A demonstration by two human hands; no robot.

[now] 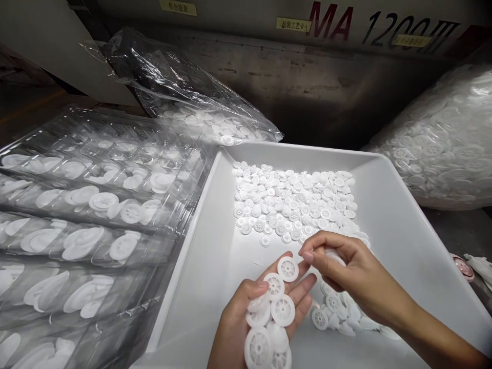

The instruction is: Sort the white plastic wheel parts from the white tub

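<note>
My left hand (249, 318) lies palm up over the white tray (388, 205), cupping several small white plastic wheels (282, 309) in a row along its palm and fingers. My right hand (346, 271) hovers just right of it, fingers pinched together at the topmost wheel (288, 268) and holding at least one more wheel inside. A heap of the same white wheels (295, 205) covers the far part of the tray. More loose wheels (336, 312) lie under my right wrist.
Clear plastic blister trays (88, 205) with white wheels in rows are stacked at the left. A clear bag (192, 97) with wheels lies behind the tray. A full bag of white parts (446, 143) sits at the right. A grey machine panel (307, 61) stands behind.
</note>
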